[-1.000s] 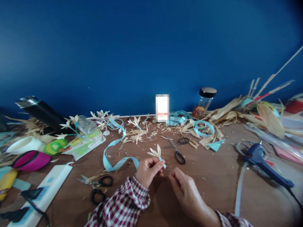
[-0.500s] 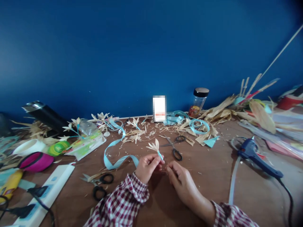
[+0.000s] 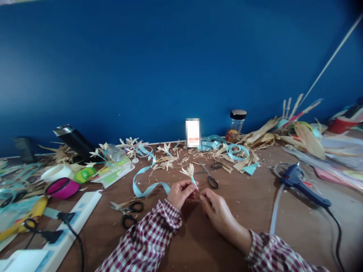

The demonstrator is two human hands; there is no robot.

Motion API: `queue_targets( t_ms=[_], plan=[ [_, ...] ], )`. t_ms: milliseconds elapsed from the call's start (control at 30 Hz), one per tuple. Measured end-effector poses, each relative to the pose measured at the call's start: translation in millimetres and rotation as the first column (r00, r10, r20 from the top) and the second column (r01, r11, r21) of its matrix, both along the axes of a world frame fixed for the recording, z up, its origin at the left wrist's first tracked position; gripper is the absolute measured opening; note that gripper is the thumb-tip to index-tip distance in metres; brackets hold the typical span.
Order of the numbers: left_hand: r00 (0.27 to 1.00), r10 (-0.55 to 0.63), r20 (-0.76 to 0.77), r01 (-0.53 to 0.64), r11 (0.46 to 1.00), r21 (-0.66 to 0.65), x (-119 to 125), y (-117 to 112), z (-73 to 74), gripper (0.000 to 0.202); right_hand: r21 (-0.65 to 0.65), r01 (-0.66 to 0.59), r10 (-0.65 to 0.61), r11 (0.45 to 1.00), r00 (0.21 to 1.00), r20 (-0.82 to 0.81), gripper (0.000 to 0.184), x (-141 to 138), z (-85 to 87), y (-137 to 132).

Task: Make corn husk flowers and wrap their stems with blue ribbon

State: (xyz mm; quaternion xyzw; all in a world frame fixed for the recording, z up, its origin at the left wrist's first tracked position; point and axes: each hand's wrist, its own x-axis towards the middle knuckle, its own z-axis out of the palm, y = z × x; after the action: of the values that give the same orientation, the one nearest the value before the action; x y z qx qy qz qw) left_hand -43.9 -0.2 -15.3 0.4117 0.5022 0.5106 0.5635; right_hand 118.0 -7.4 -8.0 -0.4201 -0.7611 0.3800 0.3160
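Note:
Between the thumb and fingers of my left hand (image 3: 181, 193) is a pale dried-husk flower (image 3: 188, 171), its stem wrapped in light blue and its petals upward. My right hand (image 3: 218, 209) is closed in a pinch close to the stem's lower end; anything between its fingertips is too small to make out. Beyond the hands lie black-handled scissors (image 3: 209, 175), with a second pair of scissors (image 3: 124, 209) left of my left sleeve. A light blue ribbon (image 3: 150, 189) curls across the table to my left wrist.
A blue glue gun (image 3: 304, 189) with a cord lies at right. A white power strip (image 3: 82, 211) is at left, near a black flask (image 3: 76, 143). Along the blue wall are a lidded jar (image 3: 236, 126), husks (image 3: 261, 134), ribbon coils (image 3: 237, 152) and several husk flowers.
The view has turned a little, so the left-hand items appear farther right. My right fingertips are slightly nearer the stem. My left hand keeps its hold on the flower.

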Motion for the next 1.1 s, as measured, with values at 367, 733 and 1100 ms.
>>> queue_targets(
  t_ms=[367,733,1100],
  plan=[
    [1.0,0.008,0.025,-0.009,0.998,0.058,3.1,1.4,-3.2,0.033,0.065,0.005,-0.003,0.998,1.0,-0.031,0.019,-4.9,0.7,-2.0],
    [0.993,0.045,0.113,-0.046,0.999,0.004,5.0,1.1,-4.8,0.041,-0.016,-0.02,0.018,1.0,0.995,-0.103,0.026,-10.0,1.4,-2.3],
    [0.994,-0.004,0.113,0.001,1.0,0.024,4.2,0.0,-1.3,0.035,0.013,-0.109,0.11,0.994,0.994,-0.014,0.035,-7.1,-5.0,3.2]
  ],
)
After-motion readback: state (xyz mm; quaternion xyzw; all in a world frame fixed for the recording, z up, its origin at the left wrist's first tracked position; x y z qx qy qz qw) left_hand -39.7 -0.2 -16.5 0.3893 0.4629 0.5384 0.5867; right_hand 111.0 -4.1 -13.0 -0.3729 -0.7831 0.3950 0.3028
